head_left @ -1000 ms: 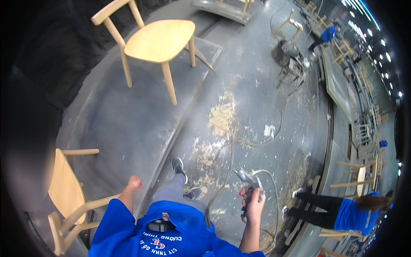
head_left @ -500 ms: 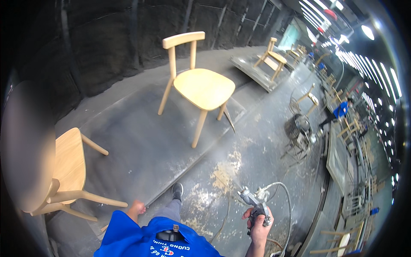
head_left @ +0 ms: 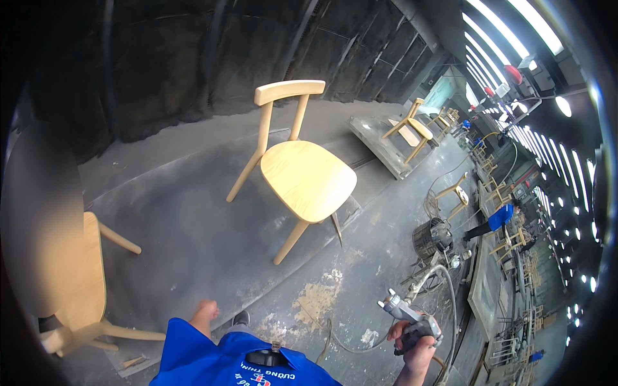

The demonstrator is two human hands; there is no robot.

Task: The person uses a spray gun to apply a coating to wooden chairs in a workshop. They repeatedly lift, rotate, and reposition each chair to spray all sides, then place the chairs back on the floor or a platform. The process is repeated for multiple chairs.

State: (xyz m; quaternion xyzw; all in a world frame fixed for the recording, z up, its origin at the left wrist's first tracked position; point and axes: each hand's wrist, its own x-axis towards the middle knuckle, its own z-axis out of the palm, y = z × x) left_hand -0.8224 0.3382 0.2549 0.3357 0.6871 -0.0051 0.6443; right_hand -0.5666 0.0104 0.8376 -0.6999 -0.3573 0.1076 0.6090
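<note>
My right hand (head_left: 418,350) grips a grey metal spray gun (head_left: 402,310) by its handle, fingers wrapped round it. From the gun a pale hose (head_left: 444,276) loops away to the right. Low at the body's left, my left hand (head_left: 205,311) is curled closed with nothing visible in it. A light wood chair (head_left: 309,177) stands upright ahead on a low dark platform (head_left: 193,257), apart from both hands. Nearest my left hand is a second wood chair (head_left: 87,276) at the left edge, partly hidden by a dark blur.
Farther along, another chair (head_left: 412,125) stands on a grey platform (head_left: 367,145). A dark round container (head_left: 430,238) sits on the floor at right. A person in blue (head_left: 499,219) bends near more chairs. A dark wall (head_left: 244,58) runs behind.
My view has shifted, and the front chair appears lower and larger. The spray gun has moved right in the picture, still in my right hand. My left hand stays low and closed.
</note>
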